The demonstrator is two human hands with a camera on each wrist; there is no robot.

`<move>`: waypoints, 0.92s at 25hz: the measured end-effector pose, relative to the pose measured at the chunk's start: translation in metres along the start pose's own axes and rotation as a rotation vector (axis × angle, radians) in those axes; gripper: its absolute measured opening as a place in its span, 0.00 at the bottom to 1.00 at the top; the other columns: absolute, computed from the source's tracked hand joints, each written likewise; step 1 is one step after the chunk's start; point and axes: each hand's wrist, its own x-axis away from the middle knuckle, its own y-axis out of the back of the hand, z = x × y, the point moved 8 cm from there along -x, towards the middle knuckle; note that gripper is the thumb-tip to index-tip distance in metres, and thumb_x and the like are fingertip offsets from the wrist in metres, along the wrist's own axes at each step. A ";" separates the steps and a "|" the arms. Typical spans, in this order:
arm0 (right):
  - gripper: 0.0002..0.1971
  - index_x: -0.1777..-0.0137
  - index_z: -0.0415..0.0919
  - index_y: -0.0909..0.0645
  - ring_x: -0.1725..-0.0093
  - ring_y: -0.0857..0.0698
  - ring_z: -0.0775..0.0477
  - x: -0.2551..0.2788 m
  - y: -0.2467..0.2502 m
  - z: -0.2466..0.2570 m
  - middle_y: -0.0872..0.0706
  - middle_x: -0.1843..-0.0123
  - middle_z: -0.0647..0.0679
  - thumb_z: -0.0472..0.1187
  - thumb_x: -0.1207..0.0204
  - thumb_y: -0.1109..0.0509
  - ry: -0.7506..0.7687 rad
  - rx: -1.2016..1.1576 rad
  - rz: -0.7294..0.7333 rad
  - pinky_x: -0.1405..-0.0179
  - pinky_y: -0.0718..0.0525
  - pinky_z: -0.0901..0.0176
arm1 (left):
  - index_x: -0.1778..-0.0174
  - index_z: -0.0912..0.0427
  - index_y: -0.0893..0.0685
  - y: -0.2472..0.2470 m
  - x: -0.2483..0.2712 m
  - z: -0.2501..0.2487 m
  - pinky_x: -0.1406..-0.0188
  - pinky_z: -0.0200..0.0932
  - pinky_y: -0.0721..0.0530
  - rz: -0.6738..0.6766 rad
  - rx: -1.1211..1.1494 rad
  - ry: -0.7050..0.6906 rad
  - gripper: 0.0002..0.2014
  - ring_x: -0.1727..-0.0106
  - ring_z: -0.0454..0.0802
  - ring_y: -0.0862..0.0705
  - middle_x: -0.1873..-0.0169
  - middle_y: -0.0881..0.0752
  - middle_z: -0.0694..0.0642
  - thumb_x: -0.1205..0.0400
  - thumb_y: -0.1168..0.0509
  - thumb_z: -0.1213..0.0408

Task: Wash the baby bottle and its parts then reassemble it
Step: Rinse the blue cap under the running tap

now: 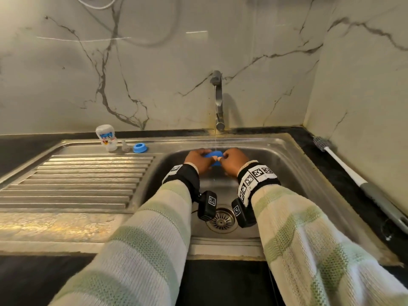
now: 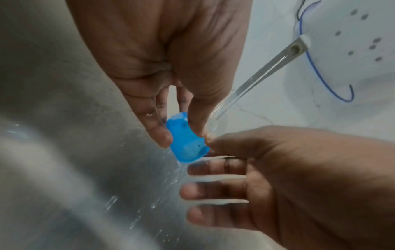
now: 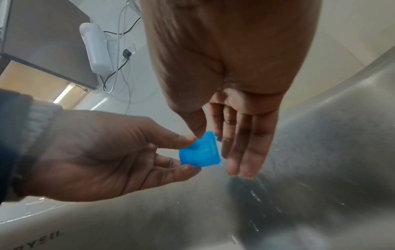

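Over the basin of the steel sink [image 1: 293, 171], both hands meet directly under the tap [image 1: 218, 100], and a thin stream of water [image 2: 252, 84] falls onto the blue bottle cap [image 2: 186, 143] held between them.

**Grip state.** The left hand [image 1: 197, 160] pinches the cap between thumb and fingers. The right hand [image 1: 234, 161] presses its thumb against the cap's upper edge, while its other fingers [image 3: 245, 147] lie nearly straight along the far side.

**Governing relation.** The cap sits between the two hands, at their fingertips. In the right wrist view its closed end points toward the left palm and its wider open end toward the right fingers, so its axis runs roughly from hand to hand, across the stream. In my judgement, rinsing the inside calls for tilting the open end up into the water, and the left hand, which has the firmer hold, is better placed to do so.

**Other parts.** On the ledge behind the ribbed drainboard [image 1: 84, 182] stand the white bottle body [image 1: 107, 138], a clear nipple [image 1: 125, 147] and a blue collar ring [image 1: 139, 147], well apart from the hands. A bottle brush [image 1: 353, 171] lies on the dark counter at the right.

**Not visible.** The cap's interior cannot be seen. In the head view the hands cover most of the cap. Soap residue, if any, cannot be made out.
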 end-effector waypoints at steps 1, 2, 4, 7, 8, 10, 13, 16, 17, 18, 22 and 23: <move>0.13 0.43 0.37 0.15 0.53 0.11 0.36 0.001 0.000 0.007 0.11 0.49 0.37 0.44 0.18 0.34 0.037 -0.051 -0.020 0.48 0.12 0.42 | 0.32 0.62 0.18 0.005 0.004 -0.003 0.43 0.50 0.12 -0.035 0.086 -0.003 0.20 0.47 0.55 0.13 0.40 0.14 0.61 0.21 0.26 0.68; 0.12 0.41 0.38 0.15 0.52 0.11 0.37 0.001 0.001 0.012 0.11 0.47 0.38 0.43 0.18 0.34 0.065 -0.090 -0.040 0.46 0.12 0.40 | 0.31 0.63 0.18 0.008 0.005 -0.004 0.44 0.47 0.12 -0.061 0.152 -0.009 0.21 0.46 0.53 0.14 0.40 0.15 0.59 0.21 0.27 0.70; 0.12 0.39 0.38 0.15 0.50 0.11 0.37 0.001 0.005 0.017 0.11 0.46 0.38 0.39 0.18 0.34 0.089 -0.140 -0.092 0.44 0.13 0.40 | 0.31 0.65 0.19 0.013 0.007 -0.007 0.46 0.45 0.13 -0.087 0.258 -0.016 0.21 0.45 0.53 0.16 0.41 0.17 0.58 0.21 0.28 0.73; 0.12 0.41 0.35 0.13 0.47 0.12 0.36 0.000 0.015 0.017 0.10 0.45 0.37 0.37 0.18 0.35 0.105 -0.118 -0.178 0.42 0.14 0.46 | 0.30 0.63 0.19 0.015 0.004 -0.011 0.39 0.47 0.14 -0.084 0.286 -0.046 0.22 0.44 0.53 0.14 0.41 0.15 0.60 0.21 0.27 0.73; 0.12 0.42 0.35 0.12 0.47 0.12 0.37 0.000 0.018 0.016 0.10 0.46 0.38 0.37 0.18 0.35 0.105 -0.117 -0.203 0.43 0.14 0.49 | 0.30 0.62 0.19 0.013 0.002 -0.013 0.39 0.47 0.14 -0.072 0.259 -0.058 0.22 0.44 0.53 0.14 0.42 0.14 0.60 0.21 0.27 0.73; 0.12 0.42 0.37 0.12 0.48 0.12 0.37 -0.002 0.021 0.012 0.10 0.47 0.38 0.39 0.18 0.35 0.095 -0.147 -0.232 0.44 0.14 0.49 | 0.30 0.65 0.19 0.007 -0.002 -0.013 0.42 0.45 0.13 -0.052 0.292 -0.044 0.21 0.45 0.53 0.13 0.42 0.14 0.60 0.20 0.28 0.74; 0.12 0.40 0.38 0.13 0.49 0.11 0.38 -0.004 0.017 0.009 0.09 0.48 0.39 0.39 0.18 0.34 0.074 -0.188 -0.211 0.45 0.12 0.42 | 0.31 0.68 0.19 0.006 -0.002 -0.013 0.41 0.46 0.13 -0.065 0.293 -0.030 0.19 0.45 0.54 0.13 0.39 0.13 0.64 0.19 0.30 0.71; 0.12 0.38 0.38 0.14 0.51 0.11 0.38 -0.004 0.015 0.007 0.10 0.48 0.39 0.37 0.18 0.34 0.064 -0.183 -0.209 0.45 0.12 0.42 | 0.30 0.66 0.19 0.006 -0.002 -0.011 0.40 0.49 0.13 -0.057 0.288 -0.042 0.21 0.46 0.54 0.13 0.40 0.14 0.63 0.19 0.29 0.72; 0.12 0.39 0.38 0.13 0.51 0.10 0.38 -0.003 0.016 0.007 0.09 0.48 0.39 0.37 0.19 0.33 0.060 -0.181 -0.219 0.45 0.12 0.43 | 0.29 0.64 0.19 0.006 -0.001 -0.013 0.40 0.49 0.13 -0.050 0.286 -0.061 0.22 0.46 0.54 0.13 0.41 0.14 0.62 0.20 0.28 0.73; 0.12 0.40 0.37 0.13 0.52 0.10 0.38 -0.003 0.018 0.007 0.09 0.49 0.39 0.38 0.19 0.33 0.057 -0.186 -0.236 0.46 0.12 0.43 | 0.29 0.62 0.19 0.006 -0.001 -0.015 0.39 0.48 0.13 -0.049 0.268 -0.087 0.23 0.46 0.53 0.12 0.41 0.13 0.61 0.21 0.28 0.73; 0.11 0.46 0.37 0.11 0.53 0.10 0.37 -0.005 0.022 0.008 0.09 0.52 0.38 0.41 0.19 0.32 0.045 -0.225 -0.291 0.48 0.11 0.41 | 0.31 0.64 0.17 0.006 -0.001 -0.020 0.38 0.50 0.13 -0.077 0.196 -0.123 0.21 0.45 0.52 0.11 0.40 0.11 0.60 0.21 0.26 0.71; 0.11 0.44 0.37 0.12 0.52 0.10 0.37 -0.004 0.022 0.008 0.09 0.50 0.39 0.40 0.19 0.32 0.040 -0.235 -0.283 0.48 0.11 0.41 | 0.32 0.65 0.17 0.006 -0.001 -0.018 0.39 0.51 0.12 -0.080 0.215 -0.099 0.20 0.48 0.52 0.10 0.41 0.11 0.61 0.21 0.27 0.70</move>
